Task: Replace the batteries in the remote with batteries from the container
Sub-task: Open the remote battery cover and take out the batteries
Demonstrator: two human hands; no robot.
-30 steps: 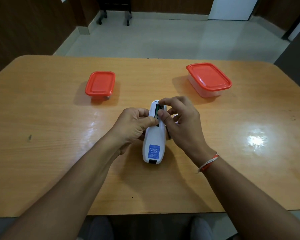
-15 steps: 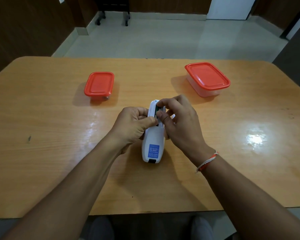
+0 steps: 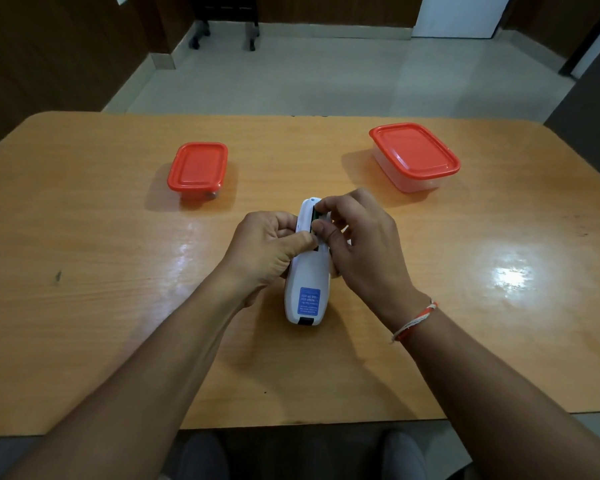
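A white remote with a blue label lies back side up on the wooden table, its battery compartment open at the far end. My left hand grips the remote's left side, thumb across it. My right hand has thumb and forefinger pinched on a battery in the compartment. A small container with a red lid stands at the back left, a battery showing through its clear wall. A larger red-lidded container stands at the back right.
The table's near edge runs just above my knees. A bright glare spot lies on the right of the tabletop. Beyond the far edge is tiled floor with a wheeled chair base.
My right thumb and forefinger have shifted slightly on the battery in the compartment. The remote and my left hand have stayed in place.
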